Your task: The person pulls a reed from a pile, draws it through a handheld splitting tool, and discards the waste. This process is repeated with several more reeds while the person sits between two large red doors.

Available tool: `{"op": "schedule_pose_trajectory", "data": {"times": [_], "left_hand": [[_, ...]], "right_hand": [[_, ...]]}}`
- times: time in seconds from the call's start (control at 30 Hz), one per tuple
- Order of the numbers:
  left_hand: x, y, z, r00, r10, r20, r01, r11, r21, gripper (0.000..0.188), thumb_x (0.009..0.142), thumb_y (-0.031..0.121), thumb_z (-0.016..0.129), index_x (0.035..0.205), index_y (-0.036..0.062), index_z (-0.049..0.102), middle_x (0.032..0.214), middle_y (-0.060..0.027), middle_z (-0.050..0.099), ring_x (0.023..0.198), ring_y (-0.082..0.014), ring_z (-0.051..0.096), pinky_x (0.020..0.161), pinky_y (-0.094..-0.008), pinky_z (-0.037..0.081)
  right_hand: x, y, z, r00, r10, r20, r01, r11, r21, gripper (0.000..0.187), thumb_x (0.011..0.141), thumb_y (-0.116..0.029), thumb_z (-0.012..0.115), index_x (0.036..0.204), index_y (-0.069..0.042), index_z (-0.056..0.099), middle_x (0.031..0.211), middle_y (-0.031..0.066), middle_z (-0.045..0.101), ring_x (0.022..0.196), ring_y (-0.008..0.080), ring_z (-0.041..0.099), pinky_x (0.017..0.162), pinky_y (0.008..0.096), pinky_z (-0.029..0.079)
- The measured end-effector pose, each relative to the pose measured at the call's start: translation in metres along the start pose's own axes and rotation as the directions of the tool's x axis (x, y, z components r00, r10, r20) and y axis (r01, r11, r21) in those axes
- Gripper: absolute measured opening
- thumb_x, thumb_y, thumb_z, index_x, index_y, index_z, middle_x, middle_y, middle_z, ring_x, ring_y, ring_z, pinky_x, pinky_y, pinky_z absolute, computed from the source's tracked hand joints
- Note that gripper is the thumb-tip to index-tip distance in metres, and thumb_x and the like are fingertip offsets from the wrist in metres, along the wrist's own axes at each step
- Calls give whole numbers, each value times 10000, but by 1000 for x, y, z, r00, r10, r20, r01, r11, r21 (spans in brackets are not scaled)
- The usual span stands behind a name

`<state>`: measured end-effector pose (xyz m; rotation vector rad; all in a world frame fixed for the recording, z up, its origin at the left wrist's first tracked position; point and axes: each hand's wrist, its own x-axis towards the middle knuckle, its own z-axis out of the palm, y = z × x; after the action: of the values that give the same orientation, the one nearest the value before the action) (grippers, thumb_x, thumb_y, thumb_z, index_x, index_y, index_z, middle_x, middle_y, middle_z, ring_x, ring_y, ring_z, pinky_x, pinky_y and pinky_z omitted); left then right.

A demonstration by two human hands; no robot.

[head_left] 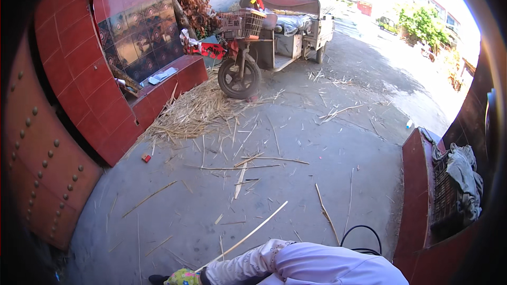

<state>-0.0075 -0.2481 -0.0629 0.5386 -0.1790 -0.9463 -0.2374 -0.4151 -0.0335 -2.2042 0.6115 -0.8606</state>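
Observation:
My right arm, in a pale lavender sleeve (338,265) with a patterned lower part, reaches leftward along the bottom edge. My right hand (182,277) wears a green and yellow floral glove with dark fingertips. The lower edge cuts off most of its fingers, so I cannot tell their grip. A long pale straw stalk (253,234) slants up to the right from beside the glove's cuff. Whether the fingers hold this stalk is hidden. My left hand is out of view.
Loose stalks (232,167) lie scattered over the concrete floor (296,142). A straw heap (195,108) lies by a red tiled wall (90,84). Beyond stands a cargo tricycle (240,76). A black loop (364,228) is near my sleeve; at right, a grey cloth (463,174) hangs over a crate.

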Motion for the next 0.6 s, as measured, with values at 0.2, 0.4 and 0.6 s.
{"op": "schedule_pose_trajectory", "data": {"times": [0.2,0.4,0.6], "left_hand": [[17,10,-9,1000,-17,15,17,999,-42,317,811,347,492,979,81,532,963,-102,550,907,-170,493,844,-363,360],[22,23,-25,1000,-1,-5,0,997,-77,314,801,343,506,983,88,529,967,-100,551,914,-162,488,857,-371,352],[24,36,-43,1000,21,-17,-23,994,-105,314,791,339,520,987,94,526,971,-97,551,921,-155,484,870,-379,344]], "right_hand": [[-104,88,-63,985,142,97,-151,984,92,288,654,-102,541,932,-31,564,826,133,597,775,298,577,669,363,461],[-216,199,-148,897,442,-28,-441,885,-146,232,732,-150,562,959,-121,598,865,89,615,802,272,583,677,367,458],[-199,227,-195,770,638,13,-505,623,-597,331,708,-133,568,1033,-194,576,929,88,588,877,275,562,710,381,457]]}}
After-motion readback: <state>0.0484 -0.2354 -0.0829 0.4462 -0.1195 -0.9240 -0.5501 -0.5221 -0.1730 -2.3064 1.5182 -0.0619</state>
